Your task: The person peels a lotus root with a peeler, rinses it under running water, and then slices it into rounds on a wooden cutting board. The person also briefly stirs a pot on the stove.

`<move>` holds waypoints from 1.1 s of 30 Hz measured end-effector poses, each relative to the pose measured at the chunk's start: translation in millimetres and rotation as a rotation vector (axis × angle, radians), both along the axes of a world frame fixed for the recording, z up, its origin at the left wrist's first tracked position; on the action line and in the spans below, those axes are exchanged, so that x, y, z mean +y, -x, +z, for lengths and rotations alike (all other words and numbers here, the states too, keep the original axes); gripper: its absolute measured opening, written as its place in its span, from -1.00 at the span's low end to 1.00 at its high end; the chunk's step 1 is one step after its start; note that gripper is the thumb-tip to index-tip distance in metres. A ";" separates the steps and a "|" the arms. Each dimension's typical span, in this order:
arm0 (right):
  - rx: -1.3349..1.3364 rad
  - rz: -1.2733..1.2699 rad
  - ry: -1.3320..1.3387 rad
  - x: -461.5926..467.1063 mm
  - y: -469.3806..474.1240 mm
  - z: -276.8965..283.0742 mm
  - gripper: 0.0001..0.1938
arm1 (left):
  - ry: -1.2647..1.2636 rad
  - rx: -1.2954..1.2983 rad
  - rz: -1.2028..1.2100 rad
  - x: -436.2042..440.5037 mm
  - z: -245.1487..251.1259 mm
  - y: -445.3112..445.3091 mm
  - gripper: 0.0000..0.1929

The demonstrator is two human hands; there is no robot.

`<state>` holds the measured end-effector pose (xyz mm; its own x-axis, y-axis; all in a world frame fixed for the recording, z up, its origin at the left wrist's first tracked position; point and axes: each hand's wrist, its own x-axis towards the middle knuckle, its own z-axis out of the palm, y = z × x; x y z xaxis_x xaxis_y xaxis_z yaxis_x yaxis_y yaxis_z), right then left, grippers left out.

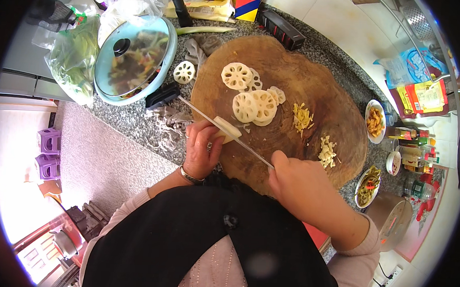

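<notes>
My left hand (201, 148) grips a pale, peeled piece of lotus root (230, 129) at the near left edge of a thick wooden chopping board (260, 156). In my right hand (303, 183) is a kitchen knife (204, 116), seen almost along its spine. Its blade crosses the lotus root piece, close to my left fingers; whether it cuts in cannot be made out. Round lotus root slices (254, 106) with holes lie beyond the blade, partly overlapping. Toward the right of the board are a small heap of yellowish shreds (302, 118) and a heap of chopped pale bits (327, 151).
At left stands a light-blue basin (168, 67) under a glass lid. Another lotus root piece (184, 72) and a black object (162, 96) lie beside the board, near a grey rag (169, 129). Filled plates (375, 121), bottles (412, 153) and a rice cooker (390, 219) line the right side.
</notes>
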<state>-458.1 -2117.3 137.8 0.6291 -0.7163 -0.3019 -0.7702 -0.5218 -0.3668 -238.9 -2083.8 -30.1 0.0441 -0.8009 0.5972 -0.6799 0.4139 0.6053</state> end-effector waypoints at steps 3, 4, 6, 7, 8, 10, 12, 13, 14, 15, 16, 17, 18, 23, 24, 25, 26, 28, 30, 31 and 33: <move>0.021 0.027 0.025 5.3 7.0 2.8 -0.84 | -0.004 -0.013 -0.036 0.3 5.0 5.6 -0.61; 0.026 0.038 0.031 5.0 6.4 2.7 -0.85 | -0.005 -0.016 -0.036 0.5 5.9 6.3 -0.60; 0.034 0.059 0.047 1.8 3.4 2.8 -0.85 | -0.015 -0.010 -0.035 1.4 3.1 4.1 -0.60; 0.033 0.060 0.036 -0.9 0.1 0.2 -0.85 | -0.018 -0.007 -0.036 1.8 2.2 3.7 -0.60; 0.031 0.061 0.026 -3.9 -4.5 -5.6 -0.85 | -0.021 -0.001 -0.049 3.1 2.1 5.6 -0.60; 0.029 0.053 0.026 -6.2 -9.7 -13.1 -0.86 | -0.021 0.004 -0.077 2.1 3.5 7.0 -0.60; 0.044 0.037 0.033 -5.1 -11.0 -17.6 -0.86 | -0.015 0.002 -0.077 1.4 4.8 6.9 -0.60; 0.046 0.032 0.033 -3.6 -11.2 -19.2 -0.86 | -0.016 0.004 -0.076 2.3 4.1 7.9 -0.60; 0.047 0.026 0.033 -1.8 -11.4 -20.6 -0.86 | -0.007 0.003 -0.068 3.4 2.2 8.0 -0.59; 0.048 0.017 0.038 0.0 -11.4 -21.3 -0.86 | 0.006 0.000 -0.064 3.0 1.0 7.3 -0.59; 0.042 0.011 0.037 1.1 -12.8 -23.6 -0.86 | 0.019 -0.002 -0.060 2.9 -0.4 6.8 -0.59; 0.036 0.006 0.035 1.2 -15.4 -27.5 -0.86 | 0.007 0.005 -0.040 3.4 -2.3 6.6 -0.59; 0.026 0.000 0.038 0.7 -17.8 -32.4 -0.85 | -0.001 0.007 -0.022 2.9 -3.5 5.5 -0.59; -0.014 -0.038 0.079 -0.6 -26.6 -76.8 -0.83 | 0.030 -0.039 -0.136 3.0 -1.7 7.6 -0.59; -0.004 -0.043 0.097 -5.2 -27.1 -84.4 -0.81 | 0.038 -0.028 -0.117 2.6 -2.7 7.3 -0.61; -0.045 -0.059 0.072 -9.3 -25.0 -89.2 -0.80 | 0.037 -0.033 -0.119 3.9 -1.4 5.8 -0.62; -0.086 -0.074 0.046 -17.2 -19.7 -92.9 -0.79 | 0.036 -0.038 -0.121 4.5 0.0 3.9 -0.63; -0.271 -0.115 -0.124 -46.3 -9.3 -84.2 -0.72 | 0.077 -0.031 -0.130 1.3 0.9 2.7 -0.66; -0.282 -0.334 -0.537 -53.6 -4.0 -70.2 -0.74 | 0.075 -0.035 -0.122 3.9 -0.5 0.8 -0.66; -0.284 -0.328 -0.500 -49.8 -4.3 -72.5 -0.76 | 0.073 -0.038 -0.119 3.7 -0.1 -0.6 -0.67; -0.199 -0.163 -0.061 -32.9 -6.0 -72.2 -0.81 | 0.056 -0.029 -0.100 1.1 0.2 0.1 -0.67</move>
